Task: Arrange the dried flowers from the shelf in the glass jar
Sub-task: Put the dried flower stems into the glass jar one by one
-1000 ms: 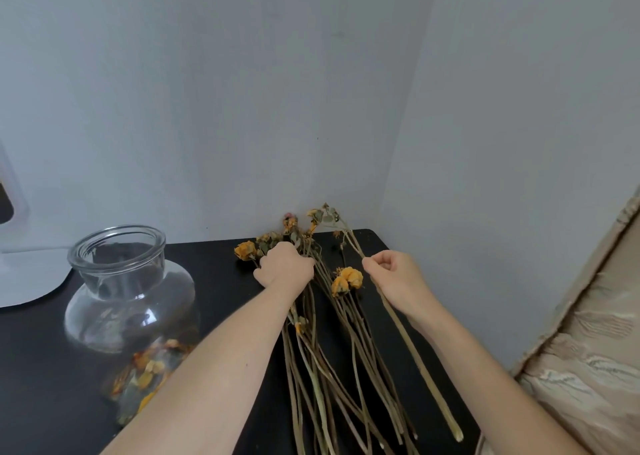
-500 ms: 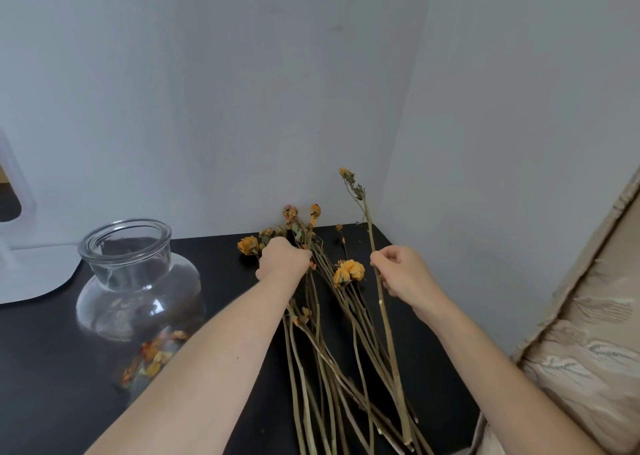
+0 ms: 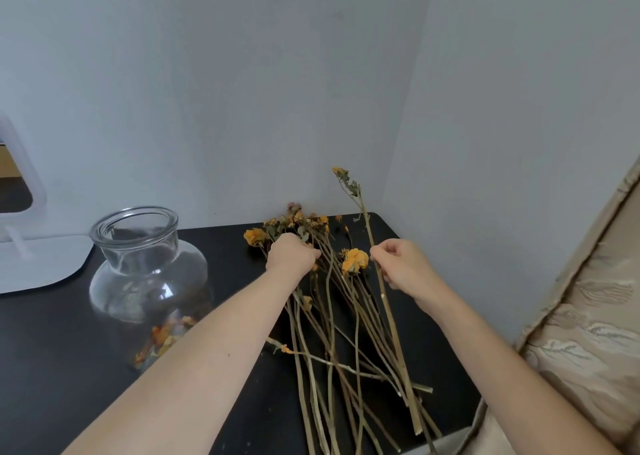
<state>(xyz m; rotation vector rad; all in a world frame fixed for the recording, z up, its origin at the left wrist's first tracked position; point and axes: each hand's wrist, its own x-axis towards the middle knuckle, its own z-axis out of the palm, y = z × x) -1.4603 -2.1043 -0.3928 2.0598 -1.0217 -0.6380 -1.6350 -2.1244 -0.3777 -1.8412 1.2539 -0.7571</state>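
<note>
A pile of dried flowers (image 3: 332, 316) with long tan stems and orange-yellow heads lies on the black shelf (image 3: 52, 344), heads toward the back corner. My right hand (image 3: 401, 267) pinches one single stem (image 3: 388, 302) and holds it tilted up, its small head raised against the wall. My left hand (image 3: 291, 255) rests closed on the pile near the flower heads, fingers curled around several stems. A clear round glass jar (image 3: 145, 274) with a wide open mouth stands to the left of the pile, with only loose petals at its bottom.
Grey walls meet in a corner right behind the flower heads. A white stand base (image 3: 38, 264) sits on the shelf at far left. A beige patterned fabric (image 3: 588, 333) hangs at the right edge, beside the shelf's front right corner.
My right hand has lifted the single stem from lying on the pile to tilted upright. My left hand has stayed on the pile.
</note>
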